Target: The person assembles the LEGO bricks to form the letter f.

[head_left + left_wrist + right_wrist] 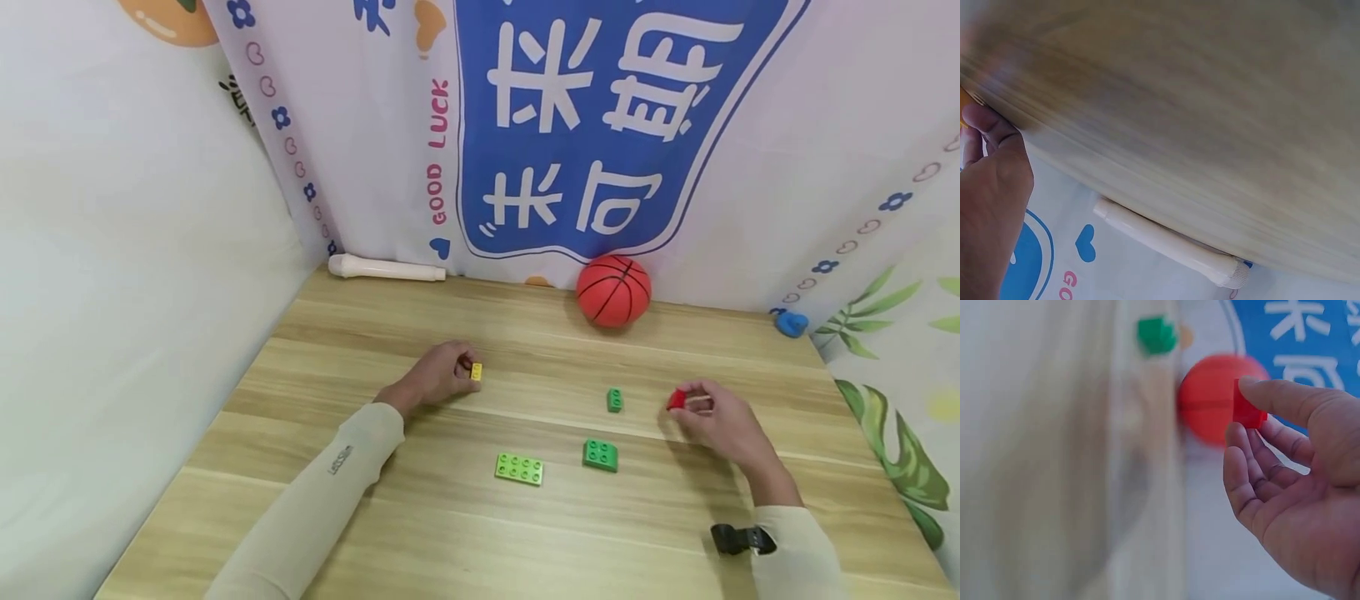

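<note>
My left hand [442,372] pinches a small yellow toy brick [476,372] between thumb and fingers, close over the wooden table. In the left wrist view only an edge of the yellow brick [965,106] shows. On the right, my right hand [720,421] holds a red toy brick [677,400] by thumb and fingertips; the right wrist view shows the red brick [1248,409] overlapping the ball behind. Between the hands lie a small green brick [615,401], a larger green brick [601,455] with a curved side, and a flat lime-green brick [519,468], studs up.
A red basketball [613,291] sits at the table's back edge against the printed cloth. A white microphone-shaped object [386,267] lies at the back left. In the back right corner is a small blue item [791,323]. White cloth [135,250] borders the left side.
</note>
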A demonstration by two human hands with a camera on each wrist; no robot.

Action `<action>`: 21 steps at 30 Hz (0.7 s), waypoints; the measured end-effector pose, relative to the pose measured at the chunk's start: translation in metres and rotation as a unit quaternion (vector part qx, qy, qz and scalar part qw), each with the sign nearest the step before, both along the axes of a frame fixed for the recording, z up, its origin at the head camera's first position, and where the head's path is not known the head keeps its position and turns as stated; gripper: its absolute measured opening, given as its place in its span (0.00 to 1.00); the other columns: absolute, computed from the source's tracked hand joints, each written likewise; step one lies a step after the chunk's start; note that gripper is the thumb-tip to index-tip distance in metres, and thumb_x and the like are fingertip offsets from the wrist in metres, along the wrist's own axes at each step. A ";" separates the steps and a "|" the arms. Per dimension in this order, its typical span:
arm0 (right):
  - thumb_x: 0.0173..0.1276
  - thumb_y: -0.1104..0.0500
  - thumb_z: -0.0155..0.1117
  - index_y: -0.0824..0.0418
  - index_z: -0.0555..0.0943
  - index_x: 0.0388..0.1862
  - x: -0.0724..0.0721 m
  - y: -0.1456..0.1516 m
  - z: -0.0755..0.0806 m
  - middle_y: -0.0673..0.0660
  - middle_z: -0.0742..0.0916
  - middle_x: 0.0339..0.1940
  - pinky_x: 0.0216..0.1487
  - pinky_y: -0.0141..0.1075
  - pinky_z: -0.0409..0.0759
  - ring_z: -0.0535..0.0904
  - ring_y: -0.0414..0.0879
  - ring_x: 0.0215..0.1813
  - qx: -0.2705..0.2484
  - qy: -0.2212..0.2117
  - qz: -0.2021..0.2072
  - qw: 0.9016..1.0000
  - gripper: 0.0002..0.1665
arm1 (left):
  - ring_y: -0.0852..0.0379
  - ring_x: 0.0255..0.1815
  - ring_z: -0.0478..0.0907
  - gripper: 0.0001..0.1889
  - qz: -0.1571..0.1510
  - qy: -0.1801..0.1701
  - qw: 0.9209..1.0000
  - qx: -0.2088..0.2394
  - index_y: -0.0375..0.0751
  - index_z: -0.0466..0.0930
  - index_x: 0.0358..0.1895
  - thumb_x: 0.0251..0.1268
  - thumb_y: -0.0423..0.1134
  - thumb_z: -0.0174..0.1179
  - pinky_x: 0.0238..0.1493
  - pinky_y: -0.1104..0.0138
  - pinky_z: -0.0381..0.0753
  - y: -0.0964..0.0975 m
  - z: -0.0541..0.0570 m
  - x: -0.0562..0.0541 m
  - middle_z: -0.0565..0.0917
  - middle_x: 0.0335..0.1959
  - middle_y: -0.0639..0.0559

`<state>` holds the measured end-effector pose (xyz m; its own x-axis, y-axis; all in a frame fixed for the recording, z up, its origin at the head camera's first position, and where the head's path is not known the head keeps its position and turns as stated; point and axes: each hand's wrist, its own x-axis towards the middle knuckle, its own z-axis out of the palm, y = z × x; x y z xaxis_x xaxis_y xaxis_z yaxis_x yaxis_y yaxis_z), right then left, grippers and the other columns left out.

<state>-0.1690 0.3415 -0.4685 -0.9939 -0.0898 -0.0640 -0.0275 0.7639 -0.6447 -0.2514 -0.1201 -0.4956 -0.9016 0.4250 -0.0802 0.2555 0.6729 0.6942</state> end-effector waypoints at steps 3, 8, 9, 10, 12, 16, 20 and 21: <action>0.77 0.57 0.72 0.67 0.78 0.66 -0.013 -0.027 0.020 0.68 0.87 0.58 0.48 0.29 0.85 0.86 0.58 0.57 -0.018 0.029 0.019 0.999 0.26 | 0.57 0.43 0.80 0.18 0.002 0.002 1.000 -0.001 0.36 0.83 0.54 0.66 0.38 0.77 0.47 0.66 0.83 0.000 0.000 0.000 0.85 0.48 0.45; 0.76 0.58 0.73 0.65 0.79 0.66 -0.035 -0.079 0.041 0.66 0.87 0.58 0.51 0.25 0.84 0.86 0.57 0.57 -0.056 0.053 0.063 0.995 0.24 | 0.56 0.44 0.81 0.18 0.005 -0.001 1.000 -0.006 0.37 0.84 0.54 0.66 0.38 0.78 0.48 0.66 0.84 0.000 0.001 0.001 0.85 0.48 0.46; 0.76 0.59 0.73 0.65 0.80 0.65 -0.039 -0.091 0.042 0.66 0.87 0.58 0.51 0.26 0.85 0.86 0.57 0.56 -0.065 0.057 0.072 0.994 0.24 | 0.56 0.45 0.81 0.18 0.007 -0.002 1.000 -0.007 0.37 0.84 0.54 0.66 0.38 0.78 0.49 0.65 0.84 0.000 0.001 0.001 0.85 0.48 0.46; 0.75 0.60 0.74 0.66 0.80 0.65 -0.044 -0.103 0.042 0.66 0.88 0.58 0.52 0.28 0.86 0.87 0.57 0.56 -0.075 0.061 0.084 0.992 0.23 | 0.56 0.45 0.81 0.18 0.008 -0.002 1.000 -0.009 0.37 0.84 0.54 0.66 0.38 0.78 0.49 0.65 0.84 -0.001 0.002 0.001 0.85 0.49 0.46; 0.73 0.61 0.75 0.66 0.81 0.64 -0.053 -0.129 0.039 0.66 0.88 0.57 0.53 0.33 0.88 0.87 0.57 0.55 -0.091 0.068 0.108 0.988 0.23 | 0.56 0.45 0.81 0.18 0.010 -0.003 1.000 -0.013 0.38 0.84 0.54 0.65 0.38 0.78 0.49 0.66 0.84 -0.001 0.001 0.001 0.85 0.49 0.46; 0.71 0.62 0.76 0.67 0.82 0.62 -0.065 -0.180 0.030 0.66 0.88 0.55 0.56 0.44 0.90 0.88 0.57 0.54 -0.110 0.063 0.144 0.981 0.23 | 0.57 0.44 0.81 0.18 0.009 0.001 1.000 -0.012 0.38 0.84 0.54 0.65 0.38 0.78 0.48 0.67 0.83 -0.001 -0.002 -0.001 0.85 0.48 0.46; 0.69 0.64 0.78 0.65 0.83 0.58 -0.072 -0.214 0.020 0.64 0.89 0.54 0.56 0.47 0.89 0.89 0.56 0.52 -0.107 0.050 0.159 0.980 0.21 | 0.57 0.42 0.81 0.17 0.002 0.009 1.000 -0.001 0.37 0.84 0.52 0.65 0.38 0.78 0.45 0.68 0.82 -0.002 -0.003 -0.002 0.86 0.47 0.46; 0.69 0.64 0.78 0.65 0.83 0.57 -0.073 -0.221 0.018 0.63 0.90 0.54 0.56 0.48 0.89 0.89 0.56 0.52 -0.107 0.047 0.162 0.980 0.20 | 0.57 0.41 0.80 0.17 0.001 0.010 1.000 0.002 0.37 0.84 0.52 0.65 0.38 0.78 0.44 0.68 0.82 -0.002 -0.004 -0.002 0.86 0.47 0.45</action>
<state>-0.2417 0.1207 -0.4505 -0.9113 -0.4036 0.0816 -0.3141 0.5530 -0.7717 -0.2532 -0.1224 -0.4993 -0.9039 0.4236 -0.0600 0.2684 0.6708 0.6914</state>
